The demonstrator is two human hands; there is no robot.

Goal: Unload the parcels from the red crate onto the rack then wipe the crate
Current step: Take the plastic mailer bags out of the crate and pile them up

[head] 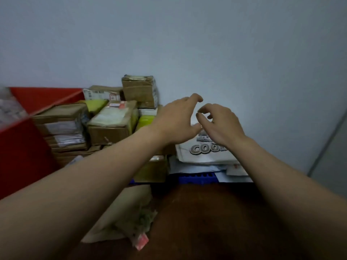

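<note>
The red crate (20,152) stands at the left, with a clear plastic-wrapped parcel (9,107) showing over its rim. Beside it, cardboard parcels (110,122) are stacked against the wall, with one taped box (139,91) on top. A white parcel printed "COOL" (204,153) lies on a pile of flat mailers on the blue rack (197,178). My left hand (176,119) and my right hand (220,122) hover close together just above the white parcel. Their fingers are loosely curled and hold nothing.
A pale wall closes off the back and the right side. Below the rack edge lie a beige bagged parcel (125,212) with a red label (141,241) and a brown surface (216,222). A yellow-green packet (145,121) sits among the boxes.
</note>
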